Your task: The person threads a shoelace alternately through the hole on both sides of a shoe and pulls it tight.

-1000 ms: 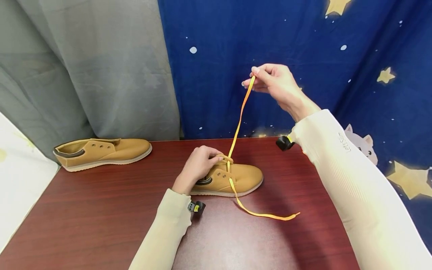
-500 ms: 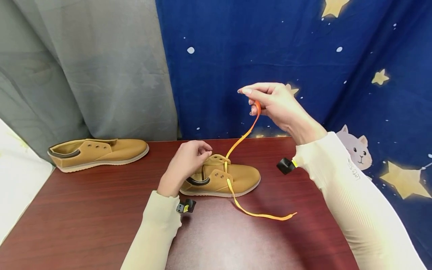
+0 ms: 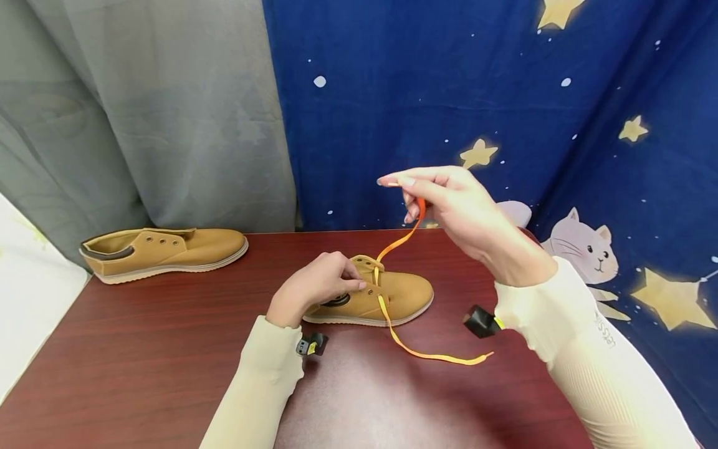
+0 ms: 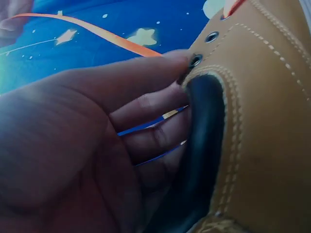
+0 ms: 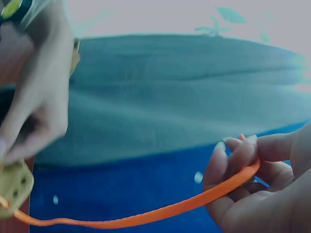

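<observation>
A tan low shoe [image 3: 409,294] stands on the table, toe to the right. Its orange-yellow shoelace [image 3: 432,357] passes through the eyelets nearest the toe, one end lying loose in front of the shoe. My left hand [image 3: 314,284] pinches the shoe's near eyelet flap. In the left wrist view its thumb [image 4: 175,63] lies beside an eyelet at the dark padded collar. Above the shoe, my right hand [image 3: 457,206] holds the lace's other end between thumb and forefinger; its tip sticks out past them. In the right wrist view the orange lace [image 5: 165,212] runs from those fingers to the shoe.
A second tan shoe [image 3: 196,249], with no lace in its visible eyelets, stands at the back left of the dark red table [image 3: 168,349]. Behind the table hang a grey curtain [image 3: 196,125] and a blue star-patterned curtain [image 3: 370,125].
My right hand has come down and now pinches the lace near its tip, so the lace hangs slacker. My left hand let go of the far flap and took hold of the near one.
</observation>
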The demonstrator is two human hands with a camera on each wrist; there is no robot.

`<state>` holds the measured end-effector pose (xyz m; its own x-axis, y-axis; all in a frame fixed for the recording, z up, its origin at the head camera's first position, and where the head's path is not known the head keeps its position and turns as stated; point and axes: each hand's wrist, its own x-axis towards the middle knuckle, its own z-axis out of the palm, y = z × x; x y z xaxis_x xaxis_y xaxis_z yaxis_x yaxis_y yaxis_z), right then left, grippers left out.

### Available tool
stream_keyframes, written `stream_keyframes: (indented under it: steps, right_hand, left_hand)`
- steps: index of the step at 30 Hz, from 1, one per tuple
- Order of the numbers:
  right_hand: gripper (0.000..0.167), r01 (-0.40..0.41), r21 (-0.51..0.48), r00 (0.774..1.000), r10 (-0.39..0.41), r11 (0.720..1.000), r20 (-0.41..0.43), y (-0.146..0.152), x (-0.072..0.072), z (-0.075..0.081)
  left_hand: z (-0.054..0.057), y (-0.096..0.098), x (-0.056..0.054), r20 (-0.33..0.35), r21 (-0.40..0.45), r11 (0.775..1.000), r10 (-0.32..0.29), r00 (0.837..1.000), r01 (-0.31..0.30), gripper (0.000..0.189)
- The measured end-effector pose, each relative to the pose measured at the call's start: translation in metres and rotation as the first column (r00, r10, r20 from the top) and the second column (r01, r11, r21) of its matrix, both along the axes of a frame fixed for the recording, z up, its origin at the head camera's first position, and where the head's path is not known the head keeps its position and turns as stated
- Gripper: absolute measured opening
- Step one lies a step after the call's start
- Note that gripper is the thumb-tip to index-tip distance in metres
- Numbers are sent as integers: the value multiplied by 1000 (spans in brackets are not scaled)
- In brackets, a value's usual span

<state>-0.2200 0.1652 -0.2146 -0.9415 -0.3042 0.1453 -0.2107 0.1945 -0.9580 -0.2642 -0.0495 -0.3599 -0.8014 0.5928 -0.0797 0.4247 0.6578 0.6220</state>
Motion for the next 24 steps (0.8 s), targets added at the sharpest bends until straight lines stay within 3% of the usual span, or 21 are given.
stream_keyframes:
  steps: [3, 6, 10, 15, 24]
  right_hand:
    - [33, -89, -1, 996, 89, 996, 22, -5, 11, -1]
    - [33, -117, 33, 993, 117, 993, -8, -8, 23, -3]
    - [34, -67, 87, 995, 73, 994, -66, -9, 37, -6]
    - [29, -28, 40, 999, 30, 999, -43, -14, 53, -13]
    - [18, 129, -24, 991, -130, 991, -40, -21, 77, -54]
  left_hand:
    - [-3, 1, -1, 7, -3, 1000, -5, 1000, 6, 21]
    - [-4, 2, -1, 10, -3, 1000, -5, 1000, 5, 23]
    - [-4, 3, -2, 15, -4, 1000, -2, 1000, 2, 20]
    - [-5, 4, -3, -5, -20, 1000, -11, 1000, 11, 17]
    - [-5, 5, -2, 1, -33, 999, 9, 1000, -9, 15]
